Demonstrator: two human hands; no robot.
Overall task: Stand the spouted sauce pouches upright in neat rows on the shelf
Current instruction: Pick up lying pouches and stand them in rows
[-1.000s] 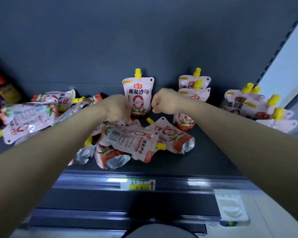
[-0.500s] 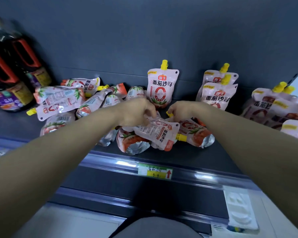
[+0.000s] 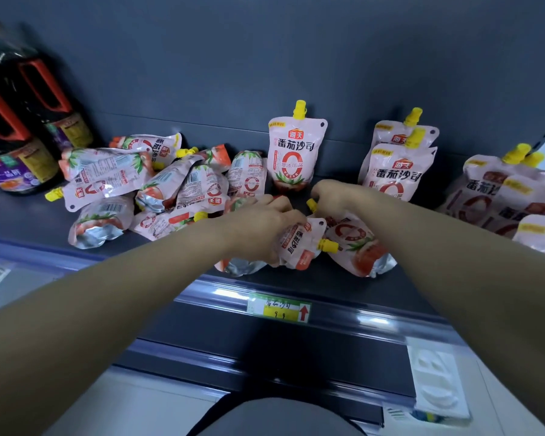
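Near the middle of the shelf's [image 3: 22,215] front edge, both of your hands are down among the lying pouches. Your left hand [image 3: 261,228] has its fingers curled over the top end of the near pouch [image 3: 299,250] and grips it. That pouch lies flat with its printed back up and its yellow cap pointing toward the right end of the shelf. Your right hand [image 3: 334,195] is closed around the spout end of the ring-face pouch [image 3: 356,243], beside its yellow cap; the fingertips themselves are hidden. That pouch lies front side up, silver base toward the front edge, touching the near pouch. A third lying pouch [image 3: 243,267] shows its silver base from under your left wrist.

Just behind your hands, against the back wall, one upright pouch [image 3: 293,152] stands alone, face forward, cap up. Toward the right end, two upright pouches [image 3: 397,171] stand one behind the other. At the right end itself a cluster of pouches [image 3: 501,196] leans together, caps up.

Toward the left end, a heap of pouches [image 3: 145,184] lies jumbled and overlapping, some back side up, caps pointing different ways. Beside the heap, at the left end, stand dark sauce bottles [image 3: 13,121] with red handles. On the front rail below your hands sits a green and yellow price tag [image 3: 279,308] with a red arrow.
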